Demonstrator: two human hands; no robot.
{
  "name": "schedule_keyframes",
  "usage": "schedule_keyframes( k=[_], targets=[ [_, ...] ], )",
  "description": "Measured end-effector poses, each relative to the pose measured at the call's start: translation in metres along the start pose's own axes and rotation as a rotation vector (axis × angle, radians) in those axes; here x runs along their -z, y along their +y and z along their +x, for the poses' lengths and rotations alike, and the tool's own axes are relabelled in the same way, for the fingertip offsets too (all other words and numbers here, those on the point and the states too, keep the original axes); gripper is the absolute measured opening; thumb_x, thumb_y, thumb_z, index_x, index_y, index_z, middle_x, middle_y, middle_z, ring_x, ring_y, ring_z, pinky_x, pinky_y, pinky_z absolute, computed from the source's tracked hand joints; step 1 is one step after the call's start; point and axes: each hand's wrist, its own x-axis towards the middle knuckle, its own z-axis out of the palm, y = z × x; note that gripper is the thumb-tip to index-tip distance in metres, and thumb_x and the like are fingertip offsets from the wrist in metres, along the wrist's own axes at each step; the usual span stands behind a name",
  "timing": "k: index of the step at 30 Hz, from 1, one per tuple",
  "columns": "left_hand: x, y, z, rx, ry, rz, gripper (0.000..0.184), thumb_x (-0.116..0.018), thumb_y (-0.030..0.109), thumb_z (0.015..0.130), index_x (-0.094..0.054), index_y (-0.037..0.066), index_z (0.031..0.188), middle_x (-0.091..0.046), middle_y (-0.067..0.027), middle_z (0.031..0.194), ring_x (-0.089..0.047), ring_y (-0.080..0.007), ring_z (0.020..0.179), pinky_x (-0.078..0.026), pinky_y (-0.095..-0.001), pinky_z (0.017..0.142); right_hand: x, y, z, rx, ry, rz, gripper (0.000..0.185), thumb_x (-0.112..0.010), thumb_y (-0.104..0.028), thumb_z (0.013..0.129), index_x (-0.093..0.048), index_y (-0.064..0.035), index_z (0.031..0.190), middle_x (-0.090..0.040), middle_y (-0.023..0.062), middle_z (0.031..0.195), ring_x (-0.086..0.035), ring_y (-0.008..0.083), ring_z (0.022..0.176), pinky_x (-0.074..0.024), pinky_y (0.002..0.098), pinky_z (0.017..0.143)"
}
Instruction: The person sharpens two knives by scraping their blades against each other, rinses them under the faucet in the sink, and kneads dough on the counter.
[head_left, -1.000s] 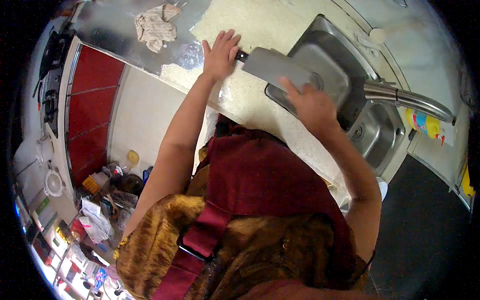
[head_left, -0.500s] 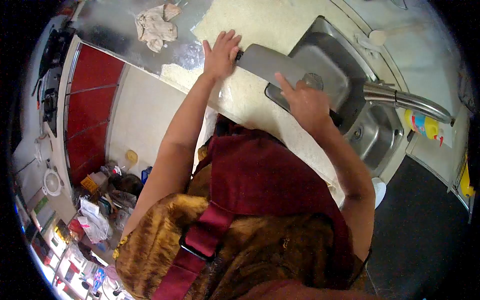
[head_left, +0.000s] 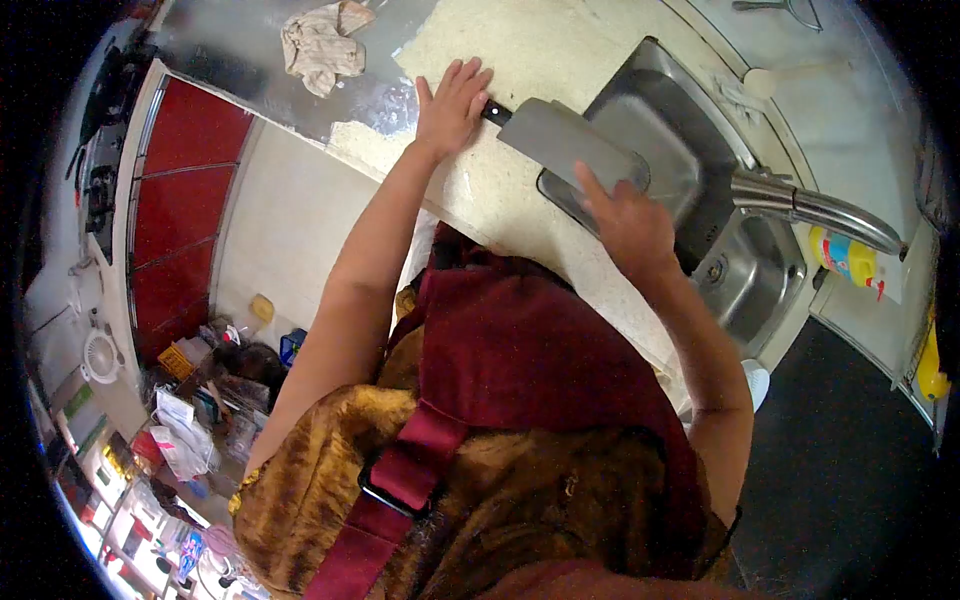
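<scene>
Wide grey blade spans desk and sink between my two hands

From the head camera I have the left grip [head_left: 450, 112] flat on the pale desk [head_left: 515, 45], palm down, its fingers spread apart. Its fingertips are near the black handle [head_left: 496, 112] of the wide grey blade [head_left: 560, 138]; I cannot tell from here whether they touch it. The blade slants from the desk across the near corner of the steel sink [head_left: 665, 105], so its handle end is above the desk and its far end overlaps the basin.

At that far end I have the right grip [head_left: 633, 225], blurred. Its forefinger reaches out onto the blade while the other fingers look curled; I cannot tell whether they are clamped on anything.

Beyond the right grip, the metal faucet [head_left: 805, 203] leans out past the smaller basin [head_left: 745, 270], with a yellow bottle [head_left: 843, 253] just beside it. Over on the left side, well apart from the blade, a crumpled striped cloth [head_left: 322, 50] rests on a dull grey surface [head_left: 225, 55].
</scene>
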Motion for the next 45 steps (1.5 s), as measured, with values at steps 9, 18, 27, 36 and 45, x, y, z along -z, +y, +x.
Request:
schedule_keyframes(
  k=[9, 18, 27, 36, 45],
  targets=[
    [0.01, -0.017, -0.005, -0.052, -0.048, -0.245, 0.043, -0.04, 0.034, 0.098, -0.043, 0.023, 0.139, -0.036, 0.0004, 0.148, -0.023, -0.0243, 0.142, -0.001, -0.0595, 0.112, -0.002, -0.008, 0.015, 0.023, -0.039, -0.062, 0.049, -0.054, -0.031, 0.093, -0.041, -0.0252, 0.14, -0.061, 0.0141, 0.079, -0.063, 0.0273, 0.058, -0.0516, 0.0383, 0.051],
    [0.031, -0.029, -0.004, -0.195, -0.092, -0.358, 0.042, -0.066, 0.013, 0.082, -0.057, 0.02, 0.123, -0.047, -0.001, 0.141, -0.028, -0.0266, 0.14, -0.006, -0.0586, 0.112, -0.001, -0.009, 0.019, 0.067, 0.005, -0.172, 0.049, -0.053, -0.033, 0.093, -0.041, -0.0249, 0.139, -0.06, 0.0129, 0.078, -0.062, 0.0264, 0.057, -0.0508, 0.0385, 0.048],
    [0.033, -0.034, -0.001, -0.245, -0.104, -0.388, 0.042, -0.067, 0.012, 0.079, -0.059, 0.018, 0.12, -0.049, -0.0005, 0.139, -0.029, -0.0261, 0.14, -0.007, -0.0609, 0.112, 0.024, -0.02, 0.041, 0.104, -0.119, -0.181, 0.043, -0.052, -0.026, 0.092, -0.046, -0.0201, 0.134, -0.061, 0.0135, 0.076, -0.064, 0.028, 0.062, -0.0524, 0.0408, 0.052],
    [0.032, -0.037, -0.002, -0.259, -0.061, -0.372, 0.045, -0.069, 0.01, 0.077, -0.06, 0.019, 0.119, -0.05, 0.0014, 0.138, -0.033, -0.0239, 0.138, -0.01, -0.0579, 0.114, 0.025, -0.024, 0.044, 0.139, -0.096, -0.23, 0.044, -0.053, -0.032, 0.093, -0.046, -0.0206, 0.134, -0.061, 0.0117, 0.074, -0.064, 0.0278, 0.058, -0.0521, 0.0396, 0.05],
    [0.027, -0.041, -0.001, -0.257, -0.042, -0.344, 0.046, -0.071, 0.011, 0.074, -0.06, 0.019, 0.119, -0.051, 0.0021, 0.137, -0.035, -0.0228, 0.136, -0.012, -0.0568, 0.114, 0.036, -0.032, 0.052, 0.137, -0.149, -0.234, 0.044, -0.052, -0.024, 0.092, -0.043, -0.0192, 0.135, -0.061, 0.0126, 0.075, -0.065, 0.0278, 0.061, -0.0522, 0.0394, 0.051]
  ],
)
